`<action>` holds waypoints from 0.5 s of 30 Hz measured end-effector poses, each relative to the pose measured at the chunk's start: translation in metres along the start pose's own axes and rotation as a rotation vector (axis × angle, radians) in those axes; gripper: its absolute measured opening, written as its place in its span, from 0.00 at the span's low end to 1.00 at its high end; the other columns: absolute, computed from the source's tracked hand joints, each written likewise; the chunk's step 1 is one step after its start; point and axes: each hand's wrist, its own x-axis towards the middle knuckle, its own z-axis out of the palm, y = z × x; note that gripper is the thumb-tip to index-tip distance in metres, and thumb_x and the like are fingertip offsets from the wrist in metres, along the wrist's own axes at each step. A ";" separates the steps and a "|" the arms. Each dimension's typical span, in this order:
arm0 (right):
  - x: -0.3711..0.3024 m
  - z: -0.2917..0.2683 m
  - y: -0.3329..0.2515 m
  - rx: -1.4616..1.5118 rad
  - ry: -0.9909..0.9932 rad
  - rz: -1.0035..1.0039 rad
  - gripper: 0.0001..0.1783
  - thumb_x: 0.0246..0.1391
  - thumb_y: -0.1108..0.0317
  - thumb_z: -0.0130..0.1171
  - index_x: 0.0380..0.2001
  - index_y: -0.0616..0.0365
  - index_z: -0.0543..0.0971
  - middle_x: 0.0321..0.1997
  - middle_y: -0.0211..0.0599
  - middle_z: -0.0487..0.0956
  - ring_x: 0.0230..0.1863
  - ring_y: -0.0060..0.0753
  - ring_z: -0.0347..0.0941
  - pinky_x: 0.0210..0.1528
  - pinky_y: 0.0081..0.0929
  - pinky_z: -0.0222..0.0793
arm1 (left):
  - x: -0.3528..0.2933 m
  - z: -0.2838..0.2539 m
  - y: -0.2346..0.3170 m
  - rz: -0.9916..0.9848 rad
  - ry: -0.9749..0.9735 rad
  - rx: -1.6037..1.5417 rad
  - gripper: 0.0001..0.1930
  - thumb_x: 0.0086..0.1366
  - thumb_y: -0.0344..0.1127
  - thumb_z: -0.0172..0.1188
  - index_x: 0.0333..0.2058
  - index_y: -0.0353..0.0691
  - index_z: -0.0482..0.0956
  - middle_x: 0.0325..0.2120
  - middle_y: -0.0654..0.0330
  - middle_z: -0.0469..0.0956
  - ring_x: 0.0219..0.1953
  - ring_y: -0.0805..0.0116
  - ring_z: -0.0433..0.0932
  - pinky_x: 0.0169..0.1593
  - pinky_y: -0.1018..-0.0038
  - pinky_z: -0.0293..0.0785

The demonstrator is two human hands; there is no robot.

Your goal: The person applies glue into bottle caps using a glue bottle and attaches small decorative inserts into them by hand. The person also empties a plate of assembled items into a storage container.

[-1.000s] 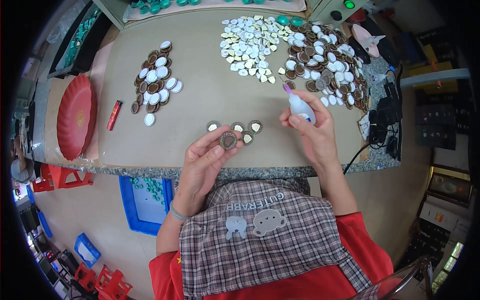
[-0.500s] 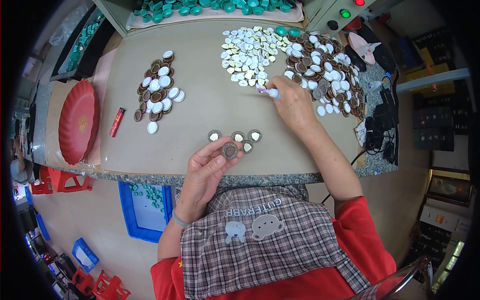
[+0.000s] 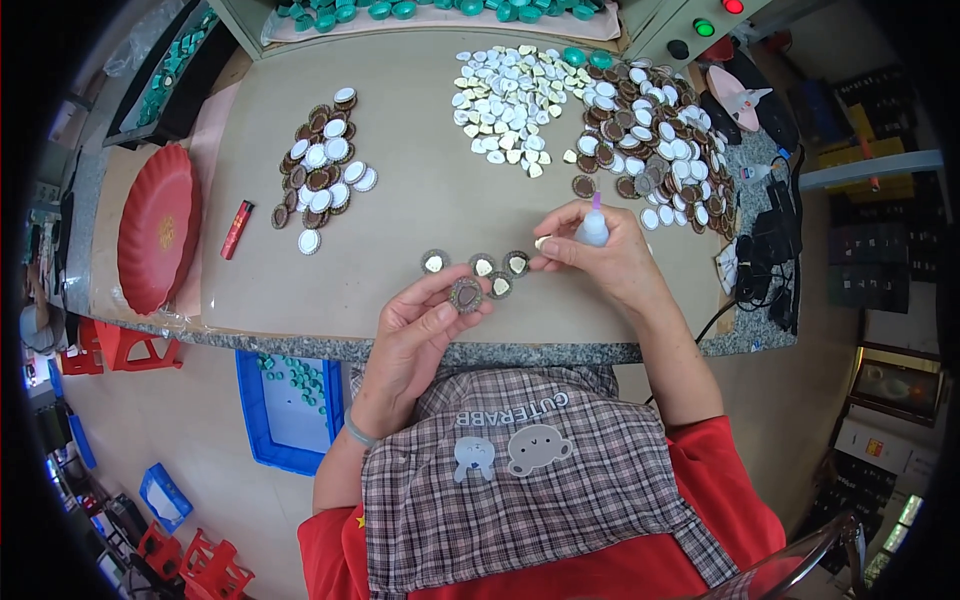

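Pinched in my left hand is a round dark badge-like disc with a beaded rim, its face turned up. My right hand grips a small squeeze bottle with a thin purple tip pointing away from me. Between the thumb and forefinger of that same hand sits a small pale gold piece. Several similar discs, each with a gold piece at its centre, lie just beyond my left fingers. Farther off spreads a heap of small white and gold pieces.
Brown and white discs form a large heap at right and a smaller one at left. A red marker-like stick and a red fluted dish lie left. Black cables crowd the right edge. A blue bin stands below.
My right hand has come back from the gold-and-white heap toward my left hand, now with a small gold piece in its fingertips. The bottle has swung upright in the grip. My left hand barely moved.
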 end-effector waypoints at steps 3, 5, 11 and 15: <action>-0.010 0.017 0.004 0.239 -0.072 -0.026 0.06 0.52 0.77 0.61 0.34 0.68 0.78 0.34 0.41 0.80 0.37 0.30 0.80 0.38 0.21 0.78 | 0.002 0.004 0.000 -0.006 -0.005 0.034 0.21 0.63 0.31 0.57 0.55 0.32 0.70 0.48 0.48 0.75 0.50 0.59 0.76 0.55 0.66 0.72; -0.015 0.027 0.008 0.335 -0.069 -0.061 0.06 0.52 0.78 0.60 0.35 0.68 0.78 0.34 0.42 0.80 0.36 0.32 0.80 0.38 0.22 0.78 | 0.003 0.008 0.000 0.009 0.003 0.039 0.23 0.61 0.30 0.60 0.54 0.31 0.69 0.47 0.46 0.76 0.46 0.59 0.78 0.52 0.68 0.75; -0.025 0.037 0.016 0.447 -0.056 -0.041 0.06 0.52 0.79 0.60 0.35 0.66 0.77 0.35 0.42 0.79 0.34 0.31 0.80 0.35 0.24 0.78 | 0.002 0.003 -0.004 -0.001 0.001 0.081 0.22 0.62 0.31 0.59 0.54 0.30 0.70 0.47 0.48 0.76 0.46 0.61 0.78 0.52 0.68 0.73; -0.029 0.035 0.024 0.436 -0.099 -0.047 0.06 0.52 0.78 0.60 0.35 0.66 0.76 0.32 0.40 0.79 0.29 0.27 0.77 0.31 0.21 0.75 | 0.001 0.003 -0.007 0.002 -0.005 0.137 0.21 0.63 0.30 0.58 0.54 0.31 0.70 0.47 0.48 0.76 0.47 0.62 0.78 0.53 0.69 0.73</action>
